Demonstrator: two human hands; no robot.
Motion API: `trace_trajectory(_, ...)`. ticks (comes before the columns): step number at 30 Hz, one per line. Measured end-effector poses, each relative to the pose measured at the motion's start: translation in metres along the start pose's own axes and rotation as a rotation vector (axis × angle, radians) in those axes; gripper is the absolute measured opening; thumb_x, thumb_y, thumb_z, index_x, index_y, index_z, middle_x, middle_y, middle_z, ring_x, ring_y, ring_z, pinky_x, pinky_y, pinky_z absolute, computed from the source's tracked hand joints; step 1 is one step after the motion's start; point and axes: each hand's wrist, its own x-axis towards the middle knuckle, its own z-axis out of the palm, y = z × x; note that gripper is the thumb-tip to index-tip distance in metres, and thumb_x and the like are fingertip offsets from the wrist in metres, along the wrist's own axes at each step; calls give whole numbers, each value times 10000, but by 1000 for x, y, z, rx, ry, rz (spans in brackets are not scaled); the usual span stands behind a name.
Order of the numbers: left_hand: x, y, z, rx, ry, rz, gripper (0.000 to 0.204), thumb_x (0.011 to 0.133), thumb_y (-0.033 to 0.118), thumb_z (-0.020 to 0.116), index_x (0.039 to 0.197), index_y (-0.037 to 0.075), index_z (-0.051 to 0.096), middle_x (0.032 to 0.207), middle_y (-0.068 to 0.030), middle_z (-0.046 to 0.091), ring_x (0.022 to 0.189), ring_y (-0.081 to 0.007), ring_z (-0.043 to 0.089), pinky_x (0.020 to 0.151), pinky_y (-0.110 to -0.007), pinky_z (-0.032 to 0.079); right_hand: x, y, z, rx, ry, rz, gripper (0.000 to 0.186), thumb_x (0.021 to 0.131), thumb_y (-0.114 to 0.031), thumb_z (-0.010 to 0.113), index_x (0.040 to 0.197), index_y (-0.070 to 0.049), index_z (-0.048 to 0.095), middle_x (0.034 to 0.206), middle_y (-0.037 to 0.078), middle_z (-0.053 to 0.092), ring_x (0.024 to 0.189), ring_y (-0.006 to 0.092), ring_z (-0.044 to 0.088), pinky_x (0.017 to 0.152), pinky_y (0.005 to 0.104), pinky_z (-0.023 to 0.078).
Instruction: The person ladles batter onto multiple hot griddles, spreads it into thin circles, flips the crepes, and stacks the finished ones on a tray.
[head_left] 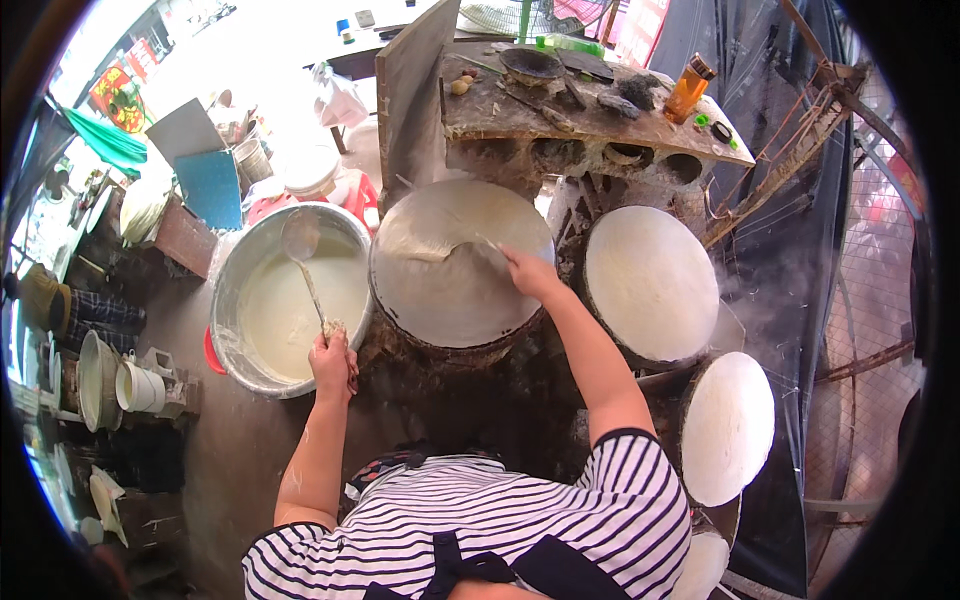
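Striped shirt [480,515] nearest the camera, forearms reaching forward from it. Round griddle [455,305] sits straight ahead of the torso, centre; pale folded batter [420,248] on its left-of-centre part, thin grey film elsewhere. Right hand [530,272] is the nearer one, over the griddle's right side, closed on a thin tool [490,243]; tool points left and away, toward the batter fold. Exact tool shape unclear.

Left hand [333,362] closed round the handle of a ladle [300,238], at the near right rim of a big metal tub [222,310]. Ladle's long axis runs away and slightly left, bowl over the tub's far half; pale liquid [275,325] below. Tub just left of griddle.

Outward: two white-topped rounds right, one farther [652,285], one nearer [728,430]. Beyond griddle, to the right, cluttered worktop [490,120] with amber bottle [688,92].
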Motion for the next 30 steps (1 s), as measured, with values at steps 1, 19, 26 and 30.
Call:
trace_trajectory(1, 1, 1, 2, 2, 2, 3, 115, 881, 144, 540, 837, 59, 476, 610, 10, 438, 390, -82, 414, 317, -224, 340, 12, -3, -3, -16, 16, 24, 391, 882, -228, 432, 1263, -267, 511, 1132, 138, 590, 1026, 352, 556, 867, 394, 449)
trace_trajectory(19, -12, -5, -23, 29, 158, 0, 153, 883, 185, 565, 855, 58, 485, 629, -2, 449, 391, -91, 416, 319, -226, 337, 76, 23, -39, 109, -522, -216, 413, 807, -128, 500, 1214, -122, 570, 1002, 63, 659, 855, 150, 587, 765, 293, 465)
trace_trajectory(26, -41, -5, -31, 77, 283, -17, 175, 895, 166, 535, 778, 66, 451, 570, 5, 429, 373, -84, 417, 304, -221, 331, 78, 30, -70, 147, -521, -184, 470, 763, -155, 512, 1229, -130, 569, 988, 72, 645, 787, 139, 568, 744, 283, 471)
trace_trajectory(30, -52, -12, -48, 110, 295, 1, 168, 896, 163, 530, 796, 54, 450, 571, -5, 433, 374, -89, 422, 303, -225, 338, 103, -13, -61, 12, -593, -232, 485, 725, -122, 516, 1203, -156, 592, 893, 70, 648, 733, 160, 558, 698, 294, 469)
